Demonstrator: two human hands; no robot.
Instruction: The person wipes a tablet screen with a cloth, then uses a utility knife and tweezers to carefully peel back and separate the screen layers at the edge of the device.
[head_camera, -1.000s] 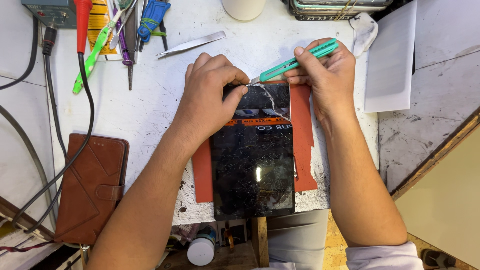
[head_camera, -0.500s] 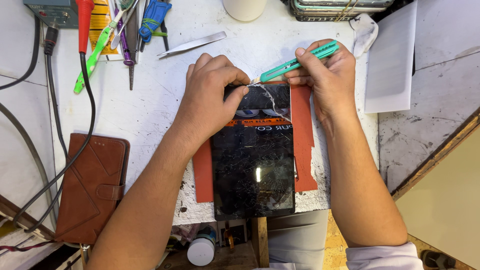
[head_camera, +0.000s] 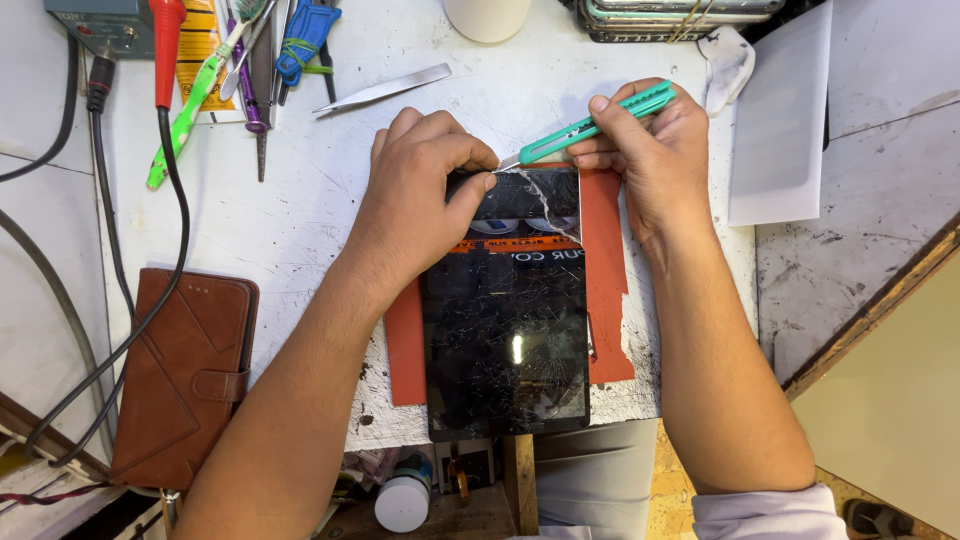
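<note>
— How were the hands placed?
— Both forearms reached forward; the left hand (head_camera: 420, 195) was curled palm-down, fingertips pressing.
— And the other?
— The right hand (head_camera: 650, 150) was closed in a pinching grip, wrist bent inward.

A tablet (head_camera: 507, 330) lies on a mat (head_camera: 604, 270) (mid-bench); wallet case (head_camera: 185, 370) at nine o'clock, tools (head_camera: 250, 70) at eleven.
</note>
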